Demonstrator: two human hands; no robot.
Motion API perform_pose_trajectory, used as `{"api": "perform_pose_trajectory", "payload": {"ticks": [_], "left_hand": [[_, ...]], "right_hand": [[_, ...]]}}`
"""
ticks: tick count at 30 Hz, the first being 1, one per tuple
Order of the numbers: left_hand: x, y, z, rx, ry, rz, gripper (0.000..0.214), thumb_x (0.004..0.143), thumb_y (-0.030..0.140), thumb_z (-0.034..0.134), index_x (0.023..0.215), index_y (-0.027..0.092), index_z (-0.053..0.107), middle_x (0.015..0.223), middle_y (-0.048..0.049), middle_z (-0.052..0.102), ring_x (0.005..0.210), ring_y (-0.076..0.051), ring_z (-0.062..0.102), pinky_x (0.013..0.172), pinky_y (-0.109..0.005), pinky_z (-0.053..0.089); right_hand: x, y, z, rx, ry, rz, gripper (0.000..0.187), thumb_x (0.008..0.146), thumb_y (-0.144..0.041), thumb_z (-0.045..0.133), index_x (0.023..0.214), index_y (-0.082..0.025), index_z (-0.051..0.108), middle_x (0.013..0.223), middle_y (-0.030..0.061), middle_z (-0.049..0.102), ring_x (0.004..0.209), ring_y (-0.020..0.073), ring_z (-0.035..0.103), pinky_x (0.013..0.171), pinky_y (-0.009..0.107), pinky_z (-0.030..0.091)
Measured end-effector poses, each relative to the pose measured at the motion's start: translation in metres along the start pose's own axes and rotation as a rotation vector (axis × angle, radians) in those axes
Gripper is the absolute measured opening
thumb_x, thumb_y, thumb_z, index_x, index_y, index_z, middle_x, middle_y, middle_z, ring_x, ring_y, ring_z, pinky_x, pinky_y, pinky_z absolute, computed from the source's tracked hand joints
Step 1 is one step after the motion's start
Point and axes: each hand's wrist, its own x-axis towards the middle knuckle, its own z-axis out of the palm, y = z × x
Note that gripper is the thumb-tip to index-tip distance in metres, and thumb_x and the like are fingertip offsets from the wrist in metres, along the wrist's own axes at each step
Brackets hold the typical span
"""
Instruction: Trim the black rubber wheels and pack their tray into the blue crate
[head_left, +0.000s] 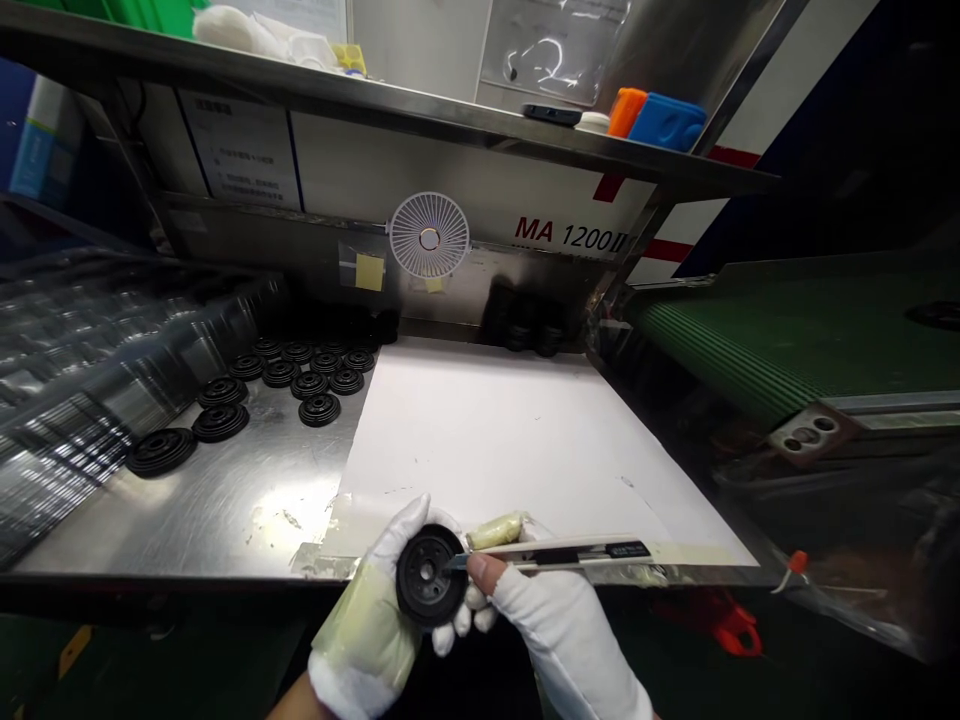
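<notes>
My left hand (375, 610), in a white glove with tape on it, is closed around a black round plastic wheel (427, 577) at the near edge of the bench. My right hand (555, 620), also gloved, grips a slim utility knife (555, 551). The knife's blade tip rests against the wheel's rim. Both hands hover just in front of the white sheet (487, 430) that covers the steel bench.
Several black wheels (300, 375) lie in rows on the steel bench (225, 500) at the left. A small white fan (429, 236) hangs on the back panel. A shelf (450, 110) above holds orange and blue items. A green conveyor (750, 340) runs at the right.
</notes>
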Motion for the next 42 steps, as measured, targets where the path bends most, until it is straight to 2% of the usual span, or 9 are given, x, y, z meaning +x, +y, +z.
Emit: {"api": "perform_pose_trajectory", "payload": {"ticks": [4, 7, 9, 12, 16, 18, 26, 36, 42], "left_hand": [[-0.004, 0.005, 0.003, 0.051, -0.045, -0.057, 0.047, 0.086, 0.055, 0.039, 0.078, 0.012, 0.057, 0.062, -0.0126, 0.061, 0.046, -0.015, 0.056, 0.031, -0.015, 0.031], [-0.008, 0.009, 0.002, 0.016, -0.068, -0.054, 0.045, 0.087, 0.052, 0.039, 0.092, 0.011, 0.058, 0.072, -0.0127, 0.063, 0.065, -0.023, 0.063, 0.053, -0.033, 0.053], [-0.01, 0.009, -0.001, -0.02, -0.101, -0.013, 0.038, 0.088, 0.043, 0.041, 0.107, 0.013, 0.055, 0.082, -0.0133, 0.064, 0.08, -0.027, 0.064, 0.068, -0.043, 0.054], [-0.008, 0.007, -0.006, -0.031, -0.108, 0.034, 0.032, 0.089, 0.035, 0.043, 0.112, 0.015, 0.052, 0.085, -0.0126, 0.064, 0.08, -0.025, 0.063, 0.058, -0.033, 0.053], [-0.001, 0.005, -0.005, -0.011, -0.022, 0.024, 0.037, 0.088, 0.046, 0.042, 0.09, 0.012, 0.057, 0.07, -0.0095, 0.061, 0.058, -0.017, 0.058, 0.037, -0.019, 0.038], [-0.001, 0.005, -0.001, 0.0, 0.034, 0.011, 0.044, 0.088, 0.05, 0.04, 0.08, 0.011, 0.057, 0.062, -0.0085, 0.059, 0.048, -0.014, 0.054, 0.032, -0.017, 0.03], [-0.003, 0.002, 0.003, 0.049, 0.008, -0.036, 0.056, 0.087, 0.058, 0.029, 0.074, 0.011, 0.057, 0.048, -0.0094, 0.057, 0.032, -0.011, 0.047, 0.031, -0.016, 0.023], [-0.001, -0.002, 0.002, 0.04, 0.006, -0.05, 0.061, 0.085, 0.057, 0.032, 0.064, 0.007, 0.059, 0.048, -0.0108, 0.055, 0.034, -0.01, 0.048, 0.032, -0.016, 0.023], [-0.002, -0.005, 0.003, 0.011, -0.029, -0.067, 0.068, 0.084, 0.059, 0.03, 0.053, 0.005, 0.058, 0.044, -0.0096, 0.05, 0.038, -0.013, 0.052, 0.031, -0.017, 0.017]], "right_hand": [[-0.001, 0.0, -0.002, -0.055, 0.049, -0.021, 0.042, 0.071, -0.052, 0.069, 0.063, -0.012, 0.061, 0.061, 0.0045, 0.059, 0.057, 0.0135, 0.054, 0.058, 0.027, 0.043], [-0.002, 0.0, -0.005, -0.023, 0.104, -0.038, 0.037, 0.07, -0.048, 0.072, 0.064, -0.013, 0.062, 0.063, 0.0037, 0.061, 0.061, 0.014, 0.056, 0.063, 0.027, 0.046], [-0.002, -0.001, -0.007, 0.01, 0.126, -0.088, 0.032, 0.07, -0.044, 0.073, 0.068, -0.014, 0.063, 0.068, 0.0037, 0.063, 0.066, 0.015, 0.057, 0.069, 0.027, 0.047], [-0.002, -0.001, -0.009, -0.014, 0.141, -0.098, 0.034, 0.071, -0.045, 0.072, 0.061, -0.015, 0.059, 0.063, 0.0025, 0.06, 0.061, 0.0136, 0.054, 0.064, 0.026, 0.045], [-0.003, 0.001, -0.009, -0.145, 0.22, -0.118, 0.041, 0.067, -0.048, 0.074, 0.051, -0.016, 0.053, 0.047, -0.003, 0.046, 0.045, 0.0073, 0.037, 0.048, 0.024, 0.033], [-0.003, 0.004, -0.007, -0.185, 0.226, -0.109, 0.042, 0.067, -0.05, 0.073, 0.051, -0.016, 0.053, 0.046, -0.0032, 0.046, 0.045, 0.0072, 0.037, 0.048, 0.024, 0.032], [-0.002, 0.01, 0.004, -0.049, 0.067, -0.014, 0.045, 0.072, -0.057, 0.065, 0.063, -0.014, 0.057, 0.056, 0.006, 0.061, 0.054, 0.0143, 0.054, 0.053, 0.026, 0.036], [0.0, 0.017, 0.002, -0.079, 0.057, 0.049, 0.056, 0.067, -0.066, 0.062, 0.047, -0.014, 0.055, 0.057, 0.0113, 0.063, 0.053, 0.0138, 0.049, 0.055, 0.029, 0.035], [-0.003, 0.015, 0.003, -0.003, 0.019, 0.058, 0.054, 0.069, -0.059, 0.066, 0.044, -0.014, 0.053, 0.054, 0.0096, 0.061, 0.052, 0.0128, 0.05, 0.054, 0.026, 0.033]]}}
